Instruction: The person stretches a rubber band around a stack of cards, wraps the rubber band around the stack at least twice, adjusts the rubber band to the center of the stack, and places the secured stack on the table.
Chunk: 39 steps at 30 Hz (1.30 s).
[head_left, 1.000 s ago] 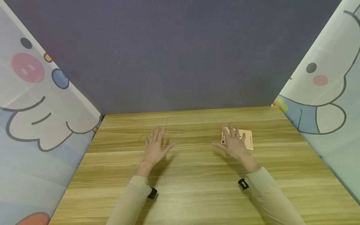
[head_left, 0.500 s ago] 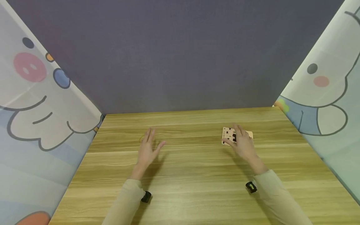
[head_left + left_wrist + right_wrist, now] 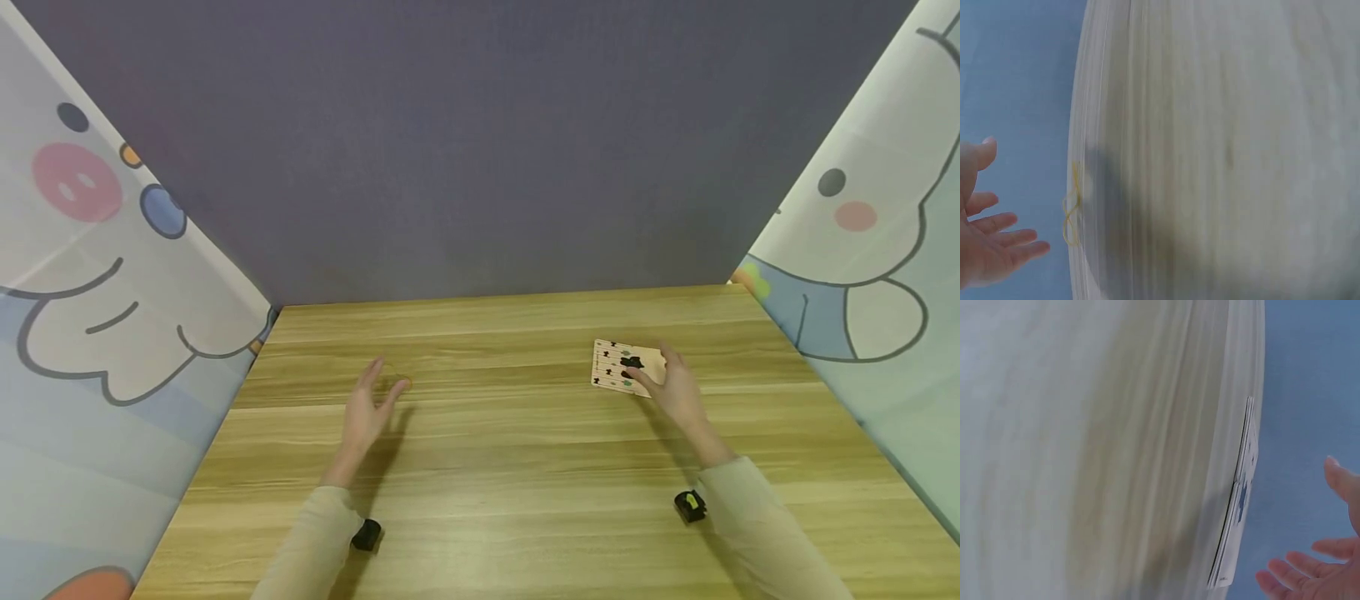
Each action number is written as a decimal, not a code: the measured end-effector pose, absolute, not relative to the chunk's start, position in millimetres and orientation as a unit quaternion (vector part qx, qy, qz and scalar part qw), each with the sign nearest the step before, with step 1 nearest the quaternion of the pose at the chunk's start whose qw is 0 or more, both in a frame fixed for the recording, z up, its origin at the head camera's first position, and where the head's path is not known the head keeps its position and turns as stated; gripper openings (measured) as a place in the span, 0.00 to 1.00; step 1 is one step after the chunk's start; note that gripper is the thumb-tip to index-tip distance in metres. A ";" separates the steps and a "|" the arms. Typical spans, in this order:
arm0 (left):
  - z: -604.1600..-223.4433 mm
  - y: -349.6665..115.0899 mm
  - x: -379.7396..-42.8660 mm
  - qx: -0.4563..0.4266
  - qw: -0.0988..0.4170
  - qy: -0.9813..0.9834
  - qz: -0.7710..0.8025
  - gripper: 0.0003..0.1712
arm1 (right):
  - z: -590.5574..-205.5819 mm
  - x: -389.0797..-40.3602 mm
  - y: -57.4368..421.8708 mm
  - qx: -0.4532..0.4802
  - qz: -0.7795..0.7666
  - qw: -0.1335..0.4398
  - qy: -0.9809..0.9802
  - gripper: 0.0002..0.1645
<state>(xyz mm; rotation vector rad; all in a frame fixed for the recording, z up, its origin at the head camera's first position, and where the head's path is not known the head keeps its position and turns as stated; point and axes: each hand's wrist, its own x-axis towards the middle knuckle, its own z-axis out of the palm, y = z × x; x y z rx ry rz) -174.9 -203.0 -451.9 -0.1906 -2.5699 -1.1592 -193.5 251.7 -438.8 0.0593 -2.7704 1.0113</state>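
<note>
My left hand [image 3: 363,417] hovers over the left part of the table, thumb and fingers apart and holding nothing. Just beyond its fingertips lies a thin yellow loop, like a rubber band [image 3: 1072,215], twisted into a figure eight in the left wrist view. On the right, my right hand [image 3: 682,402] is held above the right end of a flat cream stack, perhaps cards [image 3: 611,367], printed with black figures and lines. In the right wrist view the stack shows thin layered edges, and a gap separates it from the relaxed fingers. Part of the stack is hidden behind the hand.
Both items lie on a wood-grain table [image 3: 495,467]. A dark grey panel [image 3: 480,167] rises at its far edge. Cartoon-printed cloths hang at left [image 3: 75,333] and right [image 3: 885,250]. Small black devices sit at both wrists.
Both hands have drawn apart and slightly back, the left toward the left and the right toward the right. Spread fingers have relaxed. More of the cream stack shows; it has stayed in place.
</note>
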 end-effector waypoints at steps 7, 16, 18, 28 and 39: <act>-455.0 -213.7 -177.1 -0.038 0.145 -0.878 -0.455 0.32 | -440.1 -193.8 264.6 0.003 0.407 0.074 -0.910 0.45; -454.4 -221.0 -179.3 0.063 0.069 -0.837 -0.539 0.32 | -443.7 -196.4 278.3 -0.072 0.449 0.026 -0.890 0.46; -453.9 -220.9 -181.1 0.082 0.062 -0.824 -0.557 0.31 | -444.6 -197.7 281.0 -0.094 0.461 0.012 -0.882 0.47; -459.0 -213.7 -193.4 0.180 0.076 -0.771 -0.605 0.30 | -447.8 -202.3 288.3 -0.161 0.463 -0.033 -0.871 0.51; -474.1 -212.3 -210.5 0.208 0.139 -0.799 -0.547 0.26 | -449.4 -209.5 283.6 -0.181 0.450 -0.048 -0.873 0.48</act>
